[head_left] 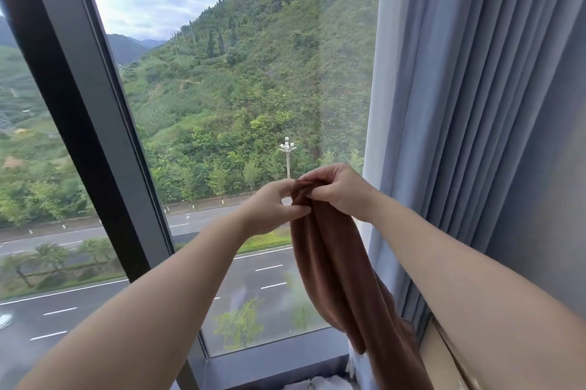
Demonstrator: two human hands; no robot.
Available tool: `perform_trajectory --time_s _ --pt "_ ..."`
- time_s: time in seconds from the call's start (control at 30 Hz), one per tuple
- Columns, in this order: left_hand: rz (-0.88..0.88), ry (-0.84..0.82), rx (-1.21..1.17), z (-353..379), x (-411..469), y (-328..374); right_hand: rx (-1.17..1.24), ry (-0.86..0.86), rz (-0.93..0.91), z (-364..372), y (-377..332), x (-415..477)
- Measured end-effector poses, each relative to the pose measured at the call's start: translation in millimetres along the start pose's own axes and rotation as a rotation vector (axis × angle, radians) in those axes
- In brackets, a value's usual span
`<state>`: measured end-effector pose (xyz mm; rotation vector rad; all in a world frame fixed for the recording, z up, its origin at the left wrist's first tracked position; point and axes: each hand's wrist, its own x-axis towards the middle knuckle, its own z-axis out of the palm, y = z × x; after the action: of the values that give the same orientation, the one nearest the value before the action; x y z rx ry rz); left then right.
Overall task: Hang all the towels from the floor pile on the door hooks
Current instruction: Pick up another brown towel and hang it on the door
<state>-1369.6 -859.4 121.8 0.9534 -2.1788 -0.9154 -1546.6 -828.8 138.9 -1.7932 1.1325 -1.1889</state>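
both hands (304, 199) pinched the brown towel's (333, 262) top edge together – long axis hung toward 5 o'clock, no hook visible.

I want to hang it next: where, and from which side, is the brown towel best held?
At its bunched top edge, one hand from each side, as the left hand and right hand pinch the brown towel now. The rest hangs freely in long folds, so spreading that edge would probably give a span to slip over a hook. No hook is in view.
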Motion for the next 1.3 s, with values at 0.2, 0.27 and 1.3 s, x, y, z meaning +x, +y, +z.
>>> perform_trajectory --time_s 0.2,0.27,1.3 --pt "0.007 0.134 -0.081 -19 -5 0 0.03 0.013 0.099 -1 3 -12" --pt "0.004 0.299 -0.121 -32 -9 7 0.015 -0.083 0.216 -1 20 -21" --pt "-0.927 0.826 0.627 -136 -396 52 -0.073 -0.577 -0.332 278 -148 -2"
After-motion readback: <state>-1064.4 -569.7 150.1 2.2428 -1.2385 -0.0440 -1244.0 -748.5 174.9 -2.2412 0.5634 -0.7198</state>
